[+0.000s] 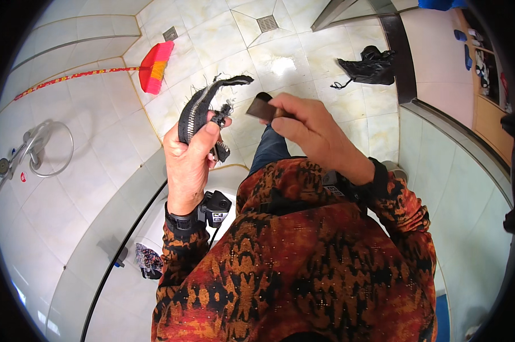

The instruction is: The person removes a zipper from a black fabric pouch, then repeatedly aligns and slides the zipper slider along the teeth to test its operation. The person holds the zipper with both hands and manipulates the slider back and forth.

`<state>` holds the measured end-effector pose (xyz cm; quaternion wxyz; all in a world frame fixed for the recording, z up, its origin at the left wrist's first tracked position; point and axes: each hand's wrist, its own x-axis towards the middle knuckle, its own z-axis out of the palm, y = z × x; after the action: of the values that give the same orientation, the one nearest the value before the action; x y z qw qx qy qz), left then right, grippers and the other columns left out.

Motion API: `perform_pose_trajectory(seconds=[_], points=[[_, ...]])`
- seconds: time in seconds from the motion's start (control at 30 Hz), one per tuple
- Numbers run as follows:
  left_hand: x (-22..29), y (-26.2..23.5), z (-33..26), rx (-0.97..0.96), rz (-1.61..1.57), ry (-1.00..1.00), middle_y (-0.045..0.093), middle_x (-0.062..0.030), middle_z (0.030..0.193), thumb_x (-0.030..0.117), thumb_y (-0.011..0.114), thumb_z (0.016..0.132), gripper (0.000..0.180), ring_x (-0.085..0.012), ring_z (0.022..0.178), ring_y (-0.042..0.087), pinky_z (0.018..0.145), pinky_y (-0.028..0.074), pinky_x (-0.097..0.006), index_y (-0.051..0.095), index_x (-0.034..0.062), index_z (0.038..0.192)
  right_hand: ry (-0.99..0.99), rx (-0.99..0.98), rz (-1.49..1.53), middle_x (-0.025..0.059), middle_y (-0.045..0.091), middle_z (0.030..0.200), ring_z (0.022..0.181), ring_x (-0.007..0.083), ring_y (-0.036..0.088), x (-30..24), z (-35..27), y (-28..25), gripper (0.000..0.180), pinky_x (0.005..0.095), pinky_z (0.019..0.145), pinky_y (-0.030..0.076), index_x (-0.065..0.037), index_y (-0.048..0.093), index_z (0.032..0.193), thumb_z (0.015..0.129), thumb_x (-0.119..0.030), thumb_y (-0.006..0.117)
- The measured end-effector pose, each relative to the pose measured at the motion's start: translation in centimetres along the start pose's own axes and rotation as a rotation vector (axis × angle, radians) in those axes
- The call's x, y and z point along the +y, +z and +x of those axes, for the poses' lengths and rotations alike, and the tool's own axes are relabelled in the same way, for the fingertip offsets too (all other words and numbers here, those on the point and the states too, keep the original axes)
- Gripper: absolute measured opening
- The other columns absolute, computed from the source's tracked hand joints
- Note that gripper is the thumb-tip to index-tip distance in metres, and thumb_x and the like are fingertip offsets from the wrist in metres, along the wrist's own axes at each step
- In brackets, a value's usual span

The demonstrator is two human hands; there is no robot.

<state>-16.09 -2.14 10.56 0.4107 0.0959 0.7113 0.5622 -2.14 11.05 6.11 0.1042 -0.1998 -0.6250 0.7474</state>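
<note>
My left hand (pixel 192 149) is closed around a black zipper strip (pixel 196 109) with metal teeth and frayed edges. One end of the strip curls up and away to the right, and loose threads stick out along it. A ragged black tuft (pixel 221 115) shows by the thumb. More black fabric hangs below the fingers, partly hidden by them. To the right and apart from the strip, my right hand (pixel 309 124) grips a small flat blade (pixel 260 110). Its broad dark end points left toward the zipper, and its brown handle is mostly covered by the fingers.
On the tiled floor (pixel 217 34) lie a black cloth or bag (pixel 371 67) and a red-and-pink broom (pixel 156 67) leaning left. Floor drains (pixel 266 23) sit at the far side. A shower hose (pixel 72 149) is at left, glass panels (pixel 106 239) curve round, and patterned fabric (pixel 148 261) lies below.
</note>
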Motion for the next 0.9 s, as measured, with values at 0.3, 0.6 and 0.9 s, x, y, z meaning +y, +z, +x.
perform_pose_trajectory(seconds=[0.3,0.6,0.9], points=[[0.0,1.3,-0.2,0.018,0.115,0.015,0.062,-0.0086,0.079,0.016,0.060,0.080,0.019,-0.0037,0.048,0.043,0.036,0.029,-0.018,0.056,0.0018,0.093,-0.577,0.187,-0.566,0.0070,0.047,0.064,0.054,0.0240,0.051,1.1,0.4,1.1,0.014,0.0332,0.044,0.038,-0.005,0.049,0.087,0.074,-0.007,0.052],[-0.3,2.4,0.1,-0.015,0.106,-0.035,0.059,-0.0006,0.065,0.010,0.056,0.079,0.012,-0.0010,0.042,0.040,0.036,0.030,-0.017,0.061,0.0001,0.084,-0.673,0.315,-0.703,0.0045,0.047,0.069,0.055,0.0202,0.051,2.9,1.2,1.7,0.024,0.0299,0.046,0.041,-0.005,0.051,0.093,0.069,-0.009,0.053],[-1.1,2.9,0.8,0.023,0.051,-0.048,0.050,-0.0006,0.058,0.012,0.057,0.078,0.012,-0.0049,0.043,0.039,0.033,0.026,-0.018,0.058,0.0001,0.079,-0.696,0.372,-0.704,0.0027,0.046,0.067,0.054,0.0167,0.050,3.4,2.1,1.6,0.029,0.0273,0.046,0.040,-0.006,0.054,0.098,0.069,-0.010,0.055]])
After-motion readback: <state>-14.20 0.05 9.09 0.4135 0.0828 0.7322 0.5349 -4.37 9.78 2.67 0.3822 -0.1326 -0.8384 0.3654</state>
